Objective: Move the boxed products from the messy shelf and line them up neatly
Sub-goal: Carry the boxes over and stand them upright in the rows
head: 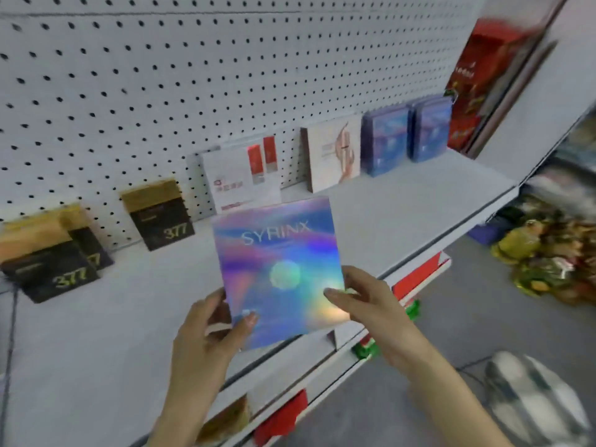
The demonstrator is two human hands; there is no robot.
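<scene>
The left hand [206, 337] and right hand [367, 304] pinch the iridescent box [277, 269] by its lower corners, upright above the white shelf [96, 350]. More boxes [332, 153] line the pegboard [193, 75] behind; grey floor [467, 317] lies at right.

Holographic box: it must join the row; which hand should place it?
Probably left: the left hand grips the box's corner, and the gap between 377 box and white box is on its side.

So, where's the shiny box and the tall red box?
shiny box [280, 269]: head view, middle of its front face.
tall red box [471, 85]: head view, its red front face.
</scene>
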